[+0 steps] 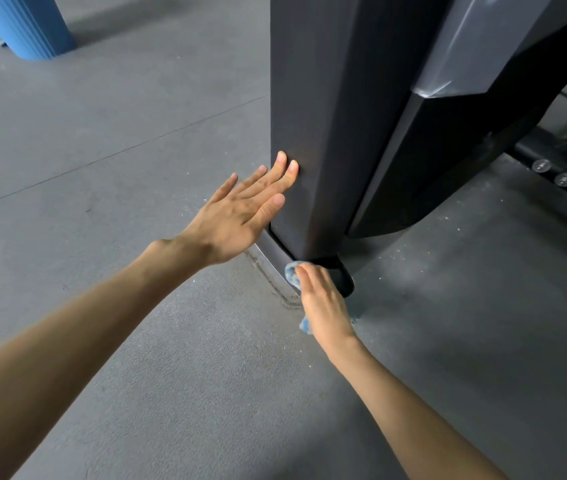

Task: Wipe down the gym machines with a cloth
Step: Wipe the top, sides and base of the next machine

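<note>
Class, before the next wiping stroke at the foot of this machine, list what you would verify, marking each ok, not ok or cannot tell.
1. The cloth is held in the right hand: ok.
2. The cloth touches the machine's base: ok.
3. The left hand steadies the grey column, fingers straight: ok.
4. The floor beside the base is free of pale specks: not ok.
5. The cloth's wiping face is clean: cannot tell, hidden under the hand.

Grey speckled floor [136, 133]; blue ribbed column [22, 26] at far left.
</note>
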A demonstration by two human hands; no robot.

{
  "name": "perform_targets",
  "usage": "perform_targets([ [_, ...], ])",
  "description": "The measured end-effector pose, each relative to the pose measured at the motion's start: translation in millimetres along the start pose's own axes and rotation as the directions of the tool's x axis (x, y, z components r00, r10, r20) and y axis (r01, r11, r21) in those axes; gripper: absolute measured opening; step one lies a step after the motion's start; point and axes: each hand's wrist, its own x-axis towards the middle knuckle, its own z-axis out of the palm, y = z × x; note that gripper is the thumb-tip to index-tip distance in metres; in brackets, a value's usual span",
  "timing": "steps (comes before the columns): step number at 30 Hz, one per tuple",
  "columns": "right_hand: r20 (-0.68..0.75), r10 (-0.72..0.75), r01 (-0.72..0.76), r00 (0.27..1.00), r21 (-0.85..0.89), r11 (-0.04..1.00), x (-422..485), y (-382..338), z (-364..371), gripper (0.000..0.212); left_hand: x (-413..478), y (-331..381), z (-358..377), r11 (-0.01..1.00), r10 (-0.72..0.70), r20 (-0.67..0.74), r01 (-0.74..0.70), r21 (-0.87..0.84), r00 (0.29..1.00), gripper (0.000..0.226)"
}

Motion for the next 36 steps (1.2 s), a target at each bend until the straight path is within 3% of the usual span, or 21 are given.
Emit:
perform_targets([
  [3,-0.054,0.102,-0.1,0.993,0.045,0.994,-14.4,16.1,-8.1,0.09,0.5,-0.8,0.1,0.999,-0.006,0.001,0.006,0.051,1.0,0.052],
  [7,0.039,0.186,-0.19,0.982,0.158,0.969,-15.8,25.0,-20.6,0.089,0.5,3.8,4.7,0.999,-0.025,0.002,0.025,0.043,1.0,0.056],
  [8,-0.008,0.19,-0.184,0.982,0.219,0.958,-16.7,22.7,-30.2,0.077,0.3,4.3,4.6,0.999,-0.028,0.0,0.028,0.046,1.0,0.056],
  [9,-0.146,0.2,-0.15,0.969,0.295,0.944,-17.8,17.7,-41.1,0.062,-0.1,3.8,4.7,0.998,-0.032,0.003,0.032,0.053,0.999,0.056],
  [10,-0.333,0.251,-0.11,0.909,0.389,0.915,-18.5,12.6,-55.4,0.045,0.1,3.9,3.5,0.997,-0.036,0.004,0.035,0.063,0.999,0.056],
  [12,-0.63,0.408,-0.028,0.661,0.523,0.852,-14.6,1.8,-82.7,0.028,0.0,5.1,1.8,0.996,-0.048,0.014,0.047,0.079,0.999,0.054],
  [14,-0.727,0.485,0.016,0.486,0.562,0.827,0.1,-1.9,-104.9,0.024,-0.1,8.2,1.4,0.996,-0.054,0.017,0.052,0.068,0.998,0.055],
  [15,-0.737,0.51,0.03,0.444,0.581,0.813,8.0,-2.6,-109.9,0.022,-0.5,9.9,1.6,0.997,-0.056,0.012,0.055,0.061,0.998,0.056],
  [22,-0.66,0.45,0.013,0.601,0.572,0.82,14.5,0.7,-87.8,0.023,-3.1,13.3,7.2,0.994,-0.065,-0.01,0.065,0.087,0.998,0.063],
  [26,-0.527,0.462,-0.069,0.714,0.603,0.795,-4.9,6.7,-76.9,0.026,-12.1,42.9,30.1,0.996,-0.078,-0.211,0.083,0.012,0.974,0.065],
  [29,-0.535,0.475,-0.078,0.699,0.603,0.794,-14.9,12.7,-107.5,0.018,-21.7,73.0,36.9,0.999,-0.036,-0.272,0.024,-0.046,0.962,0.059],
  [36,-0.534,0.591,-0.15,0.605,0.652,0.743,-55.9,24.8,-261.6,0.017,-1.7,186.6,-40.6,0.979,0.16,-0.12,-0.173,-0.107,0.98,0.053],
])
